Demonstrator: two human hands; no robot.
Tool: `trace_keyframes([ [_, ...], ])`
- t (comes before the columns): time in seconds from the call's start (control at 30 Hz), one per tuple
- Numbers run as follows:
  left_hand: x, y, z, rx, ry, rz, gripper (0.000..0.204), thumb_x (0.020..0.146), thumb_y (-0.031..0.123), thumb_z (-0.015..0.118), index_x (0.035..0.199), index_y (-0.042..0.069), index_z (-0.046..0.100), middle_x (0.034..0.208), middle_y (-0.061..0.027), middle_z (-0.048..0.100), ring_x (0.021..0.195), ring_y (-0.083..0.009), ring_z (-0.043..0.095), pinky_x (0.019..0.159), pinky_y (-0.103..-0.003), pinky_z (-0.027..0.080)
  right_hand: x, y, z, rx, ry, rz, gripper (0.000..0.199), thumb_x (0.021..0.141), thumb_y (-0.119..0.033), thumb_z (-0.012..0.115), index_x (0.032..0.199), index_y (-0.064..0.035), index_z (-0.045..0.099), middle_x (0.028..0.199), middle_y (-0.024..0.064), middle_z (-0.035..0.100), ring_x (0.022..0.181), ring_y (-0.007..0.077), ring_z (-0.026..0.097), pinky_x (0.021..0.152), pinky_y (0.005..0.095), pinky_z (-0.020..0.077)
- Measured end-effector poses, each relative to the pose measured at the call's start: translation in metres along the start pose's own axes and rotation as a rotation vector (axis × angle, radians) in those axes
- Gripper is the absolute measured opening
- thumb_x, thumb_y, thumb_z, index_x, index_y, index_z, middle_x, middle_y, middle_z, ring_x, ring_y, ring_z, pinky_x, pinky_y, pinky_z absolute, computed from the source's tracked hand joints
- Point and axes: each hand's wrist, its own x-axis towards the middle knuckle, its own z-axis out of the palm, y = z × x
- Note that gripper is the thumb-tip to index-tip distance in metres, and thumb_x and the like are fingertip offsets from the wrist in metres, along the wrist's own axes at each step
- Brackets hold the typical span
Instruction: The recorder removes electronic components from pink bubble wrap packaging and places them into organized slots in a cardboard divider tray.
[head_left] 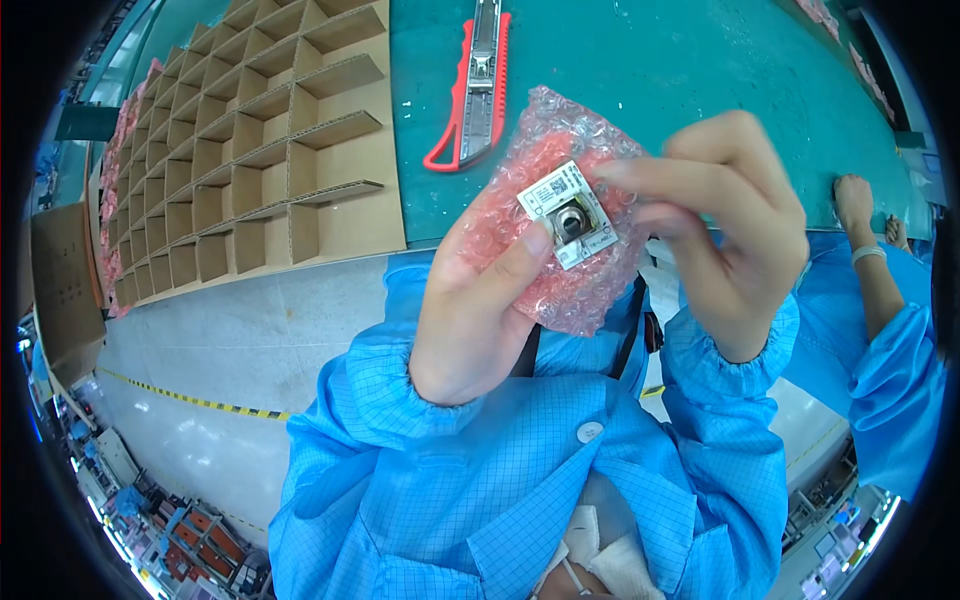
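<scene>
A small white board (546,196) with a printed square code and a round dark metal-rimmed part in its middle lies on a pink bubble wrap bag (580,310). My left hand (465,310) holds the bag from the left, its thumb pressing on the board's edge and its other fingers hidden behind. On the right side my right hand (738,205) is closed, index finger and thumb at the bag's edge near the board's right corner. Both hands are raised in front of my body, close to the table edge.
A red and grey box cutter (480,90) lies on the green table (640,50). To the left stands a cardboard divider grid (240,150) with pink bubble wrap behind it. A co-worker's hand (855,205) rests at the table edge on the right.
</scene>
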Motion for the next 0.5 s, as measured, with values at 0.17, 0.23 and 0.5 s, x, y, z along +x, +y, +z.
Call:
trace_keyframes([
  [0.17, 0.003, 0.002, 0.003, -0.045, 0.027, 0.042, 0.051, 0.091, 0.01, 0.05, 0.135, -0.002, 0.028, 0.127, -0.0162, 0.047, 0.116, -0.0258, 0.049, 0.098, -0.039, 0.04, 0.0, 0.016, -0.002, 0.092, 0.013, 0.191, 0.054, 0.086, -0.046, 0.052, 0.111, 0.0018, 0.055, 0.095, 0.01, 0.058, 0.084, 0.0168, 0.055, 0.075, 0.0272, 0.0422],
  [0.23, 0.004, 0.004, 0.002, -0.029, 0.025, 0.054, 0.05, 0.091, 0.01, 0.05, 0.135, -0.002, 0.029, 0.126, -0.0159, 0.047, 0.116, -0.0251, 0.049, 0.098, -0.038, 0.041, -0.005, 0.017, 0.004, 0.741, -0.201, 0.575, 0.061, 0.083, -0.048, 0.056, 0.118, 0.0022, 0.049, 0.103, 0.0097, 0.058, 0.092, 0.0157, 0.056, 0.079, 0.0259, 0.0427],
  [0.5, 0.018, 0.015, -0.008, 0.288, -0.024, 0.25, 0.045, 0.092, 0.009, 0.048, 0.133, -0.003, 0.033, 0.124, -0.0126, 0.049, 0.113, -0.0183, 0.05, 0.095, -0.031, 0.041, 0.015, 0.002, 0.018, 0.658, -0.132, 0.376, 0.04, 0.08, -0.014, 0.062, 0.116, -0.0004, 0.053, 0.093, 0.0118, 0.065, 0.083, 0.0155, 0.062, 0.073, 0.0276, 0.0485],
])
